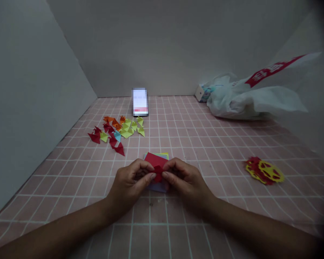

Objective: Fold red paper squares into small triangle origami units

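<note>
- Your left hand (128, 183) pinches the left side of a small folded red paper (158, 175) between thumb and forefinger; the other fingers curl in behind, partly hidden.
- Your right hand (187, 183) pinches the right side the same way, thumb toward you; you can't tell exactly how its remaining fingers lie.
- The red paper is between your two hands, in front of a stack (154, 158) of coloured sheets, with a red one on top and yellow and violet edges peeking out.
- Beyond your left hand, a cluster of folded cranes (126, 133) lies on the pink grid surface (218, 151): red, orange, yellow-green and one light blue.
- Just behind the cranes, you have a phone (140, 101) standing upright, its lit screen blurred.
- Well to your right lie red and yellow cutouts (271, 172), overlapping.
- At the far right, a white bag (232, 102) sits against a small box (201, 93).
</note>
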Demonstrator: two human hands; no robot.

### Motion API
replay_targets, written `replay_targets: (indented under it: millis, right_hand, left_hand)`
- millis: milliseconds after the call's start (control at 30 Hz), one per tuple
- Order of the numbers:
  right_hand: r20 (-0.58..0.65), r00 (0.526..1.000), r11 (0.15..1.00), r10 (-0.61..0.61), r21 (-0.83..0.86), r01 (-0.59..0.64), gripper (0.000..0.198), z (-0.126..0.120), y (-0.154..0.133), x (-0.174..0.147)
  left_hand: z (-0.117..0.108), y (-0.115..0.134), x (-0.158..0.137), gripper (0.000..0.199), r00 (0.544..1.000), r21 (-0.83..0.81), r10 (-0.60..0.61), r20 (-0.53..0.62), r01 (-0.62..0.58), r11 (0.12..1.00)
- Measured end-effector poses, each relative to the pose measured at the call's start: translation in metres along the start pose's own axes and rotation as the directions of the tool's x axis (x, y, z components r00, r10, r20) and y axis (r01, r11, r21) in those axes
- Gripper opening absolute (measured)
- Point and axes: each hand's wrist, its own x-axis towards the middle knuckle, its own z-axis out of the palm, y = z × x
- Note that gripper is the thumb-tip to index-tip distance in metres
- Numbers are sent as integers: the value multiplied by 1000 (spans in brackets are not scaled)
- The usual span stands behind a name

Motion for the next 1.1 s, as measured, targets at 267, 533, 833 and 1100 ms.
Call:
replay_targets:
  millis: [267,533,833,1100]
  right_hand:
    - [-31,995,986,99,141,-93,18,-1,2,2]
    - [-22,995,979,100,183,-94,19,0,3,2]
    - [-17,996,984,86,159,-82,18,0,1,1]
    - [18,1000,999,16,41,-16,8,0,1,-1]
  left_hand:
    - [-4,0,2,3,995,180,102,-3,-100,979]
    - [-2,-5,0,6,997,111,81,-4,-80,991]
    - [-1,-2,2,3,999,1,-37,39,37,999]
    - [0,-2,1,4,996,-27,-54,66,56,998]
